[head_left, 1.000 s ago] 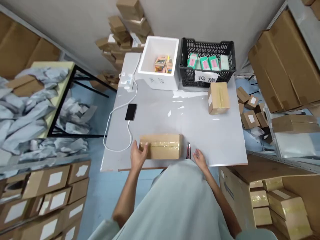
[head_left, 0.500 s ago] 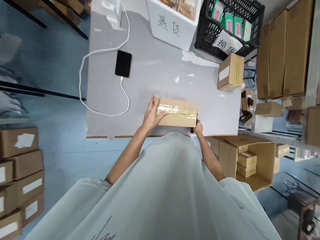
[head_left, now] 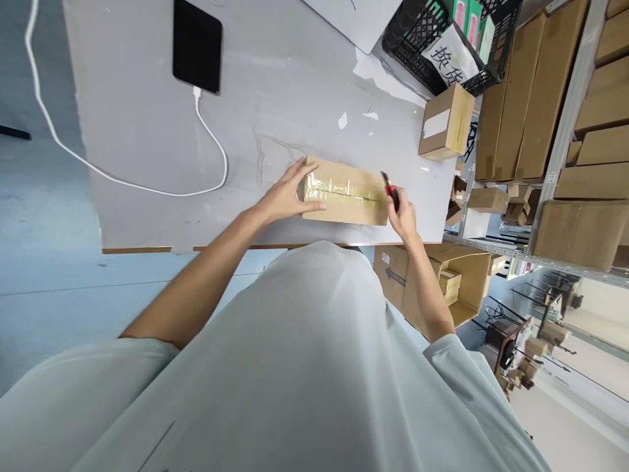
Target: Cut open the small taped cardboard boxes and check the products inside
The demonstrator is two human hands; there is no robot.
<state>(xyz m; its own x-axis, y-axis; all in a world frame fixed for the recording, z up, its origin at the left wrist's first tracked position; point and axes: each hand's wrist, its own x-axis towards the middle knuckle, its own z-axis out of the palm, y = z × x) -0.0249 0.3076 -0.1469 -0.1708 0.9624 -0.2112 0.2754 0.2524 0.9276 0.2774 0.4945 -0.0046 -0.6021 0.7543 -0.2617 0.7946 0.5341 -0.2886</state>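
A long cardboard box (head_left: 346,208) sealed with shiny clear tape lies near the front edge of the table. My left hand (head_left: 289,191) grips its left end, fingers at the far corner and thumb along the near side. A dark line runs lengthwise through the tape. In my right hand (head_left: 403,213) is a red and black utility knife (head_left: 392,191), held at the box's right end with its dark tip pointing up and away from me.
A black tablet-like device (head_left: 197,46) with a white cable (head_left: 122,185) lies on the grey table (head_left: 162,131). A smaller carton (head_left: 447,122) stands at the right, below a black crate (head_left: 417,49). Shelves of cartons (head_left: 584,229) and an open box (head_left: 472,288) are further right.
My right hand has risen with the utility knife from the box's near right corner to its right end, exposing the knife. My left hand still holds the left end. The camera view has shifted.
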